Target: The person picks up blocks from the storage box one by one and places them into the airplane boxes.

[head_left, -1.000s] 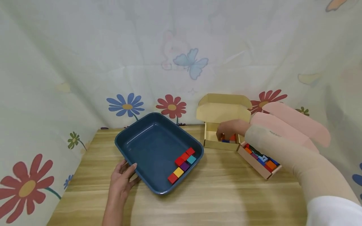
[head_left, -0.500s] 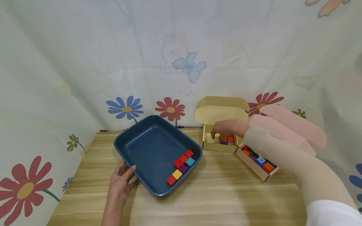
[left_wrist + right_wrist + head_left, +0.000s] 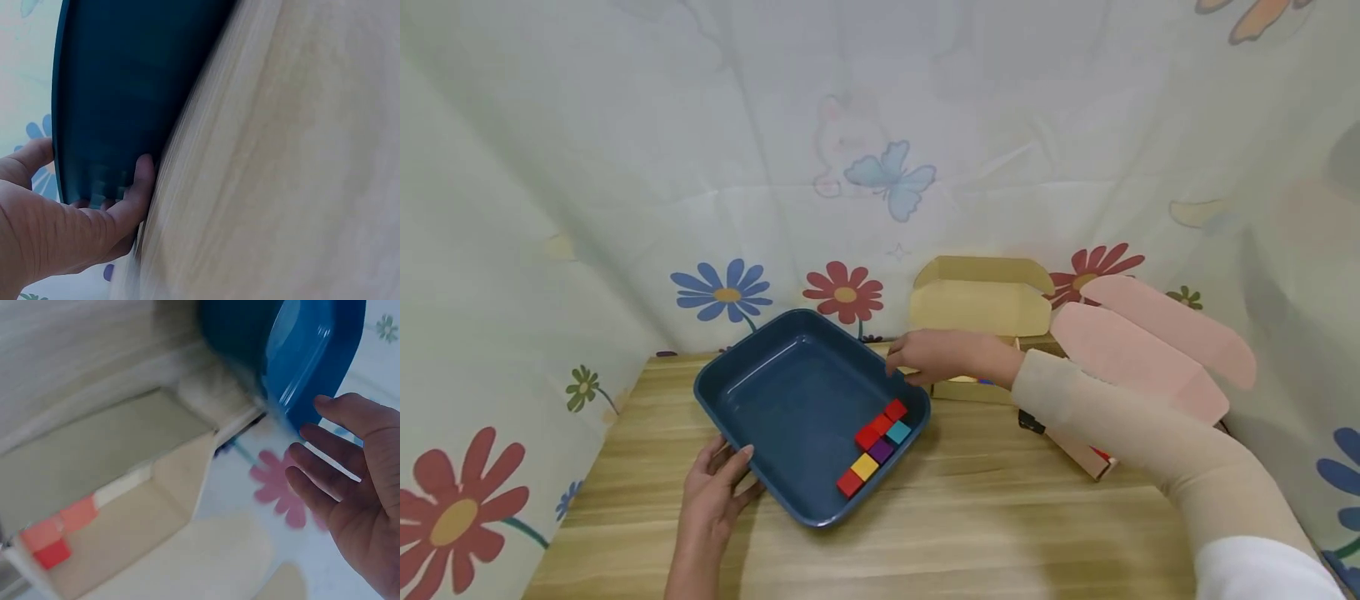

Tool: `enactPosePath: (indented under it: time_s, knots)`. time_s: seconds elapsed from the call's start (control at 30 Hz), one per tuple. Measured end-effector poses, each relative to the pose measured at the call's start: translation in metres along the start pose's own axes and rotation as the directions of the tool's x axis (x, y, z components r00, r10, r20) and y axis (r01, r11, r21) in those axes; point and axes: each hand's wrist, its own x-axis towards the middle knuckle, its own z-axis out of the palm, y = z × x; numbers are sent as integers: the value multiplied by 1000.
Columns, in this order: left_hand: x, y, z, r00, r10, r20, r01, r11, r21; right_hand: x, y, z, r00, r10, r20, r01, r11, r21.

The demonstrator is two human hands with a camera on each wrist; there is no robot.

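My left hand (image 3: 709, 492) grips the near-left edge of a dark blue tray (image 3: 775, 429). In the left wrist view its thumb laps over the rim and its fingers lie against the outer wall. Along the tray's right side sit several coloured cubes: red (image 3: 850, 483), yellow (image 3: 864, 467), purple (image 3: 881, 451) and teal (image 3: 898, 432) among them. My right hand (image 3: 934, 354) hovers at the tray's far-right rim, fingers spread and loosely bent. Nothing shows between them in the right wrist view. Behind it stands an open yellow box (image 3: 973, 392), mostly covered by the hand and forearm.
Red blocks (image 3: 53, 553) lie in one end of the yellow box. Right of it, an open box with a pink lid (image 3: 1138, 358) is largely hidden under my right sleeve (image 3: 1120, 417). A patterned cloth (image 3: 760, 167) hangs behind the wooden table (image 3: 970, 508).
My right hand has come out of the yellow box and moved left to the tray's rim. My left hand keeps its grip on the tray. The cubes in the tray look unchanged.
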Motion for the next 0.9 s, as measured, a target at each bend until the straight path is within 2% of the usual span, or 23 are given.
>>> enactPosePath:
  time_s: [0.2,0.37,0.6,0.77,0.9]
  knots:
    - [1,-1,3,1000,-25,12,25,999,27,22,-30,9,995,-65,78,68,997,-36]
    - [0,3,4,999,-37,8,36,999,39,42,-48,14,987,-123,104,130,989,-64]
    - [0,5,3,999,-46,2,46,998,42,63,-64,23,976,-124,182,140,987,-78]
    - [1,4,4,999,-45,1,45,998,49,69,-70,27,964,-114,239,136,988,-77]
    - [2,4,3,999,-42,1,42,998,48,72,-73,30,952,-129,278,165,980,-109]
